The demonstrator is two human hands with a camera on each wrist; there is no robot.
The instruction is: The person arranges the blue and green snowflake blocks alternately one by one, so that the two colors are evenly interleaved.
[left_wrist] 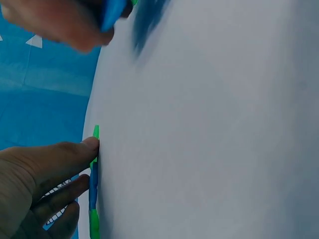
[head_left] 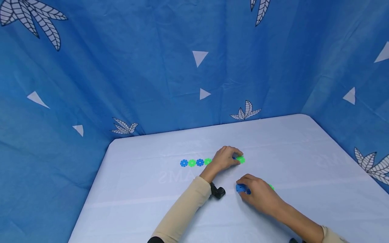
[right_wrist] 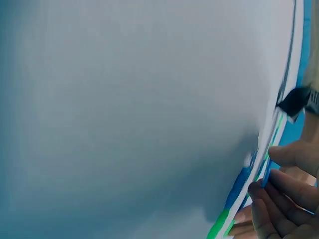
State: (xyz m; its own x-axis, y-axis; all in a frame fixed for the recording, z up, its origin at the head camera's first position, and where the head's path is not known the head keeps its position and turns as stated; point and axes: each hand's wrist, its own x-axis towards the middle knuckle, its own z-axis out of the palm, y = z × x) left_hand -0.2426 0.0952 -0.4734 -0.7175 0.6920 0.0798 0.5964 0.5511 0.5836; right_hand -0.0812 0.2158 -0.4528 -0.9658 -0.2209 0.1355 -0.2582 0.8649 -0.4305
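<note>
A row of interlocking notched plastic discs, alternately blue (head_left: 184,163) and green (head_left: 192,163), lies on the white table. My left hand (head_left: 225,158) reaches over the row's right part, thumb and fingers pinching around the green end disc (head_left: 241,159). In the left wrist view that hand's thumb presses on the green disc (left_wrist: 96,131), and the other fingers sit beyond the row. My right hand (head_left: 259,195), nearer the front, pinches a blue notched disc (head_left: 240,188) between thumb and fingers. The right wrist view shows this blue disc (right_wrist: 266,172) edge-on. The left hand hides part of the row.
Behind the right hand a green disc (head_left: 271,186) peeks out, mostly hidden. A black wrist-camera mount (head_left: 218,191) juts from the left sleeve (head_left: 185,209) over the table (head_left: 127,189). Blue patterned curtains (head_left: 170,67) hang around the table's back and sides.
</note>
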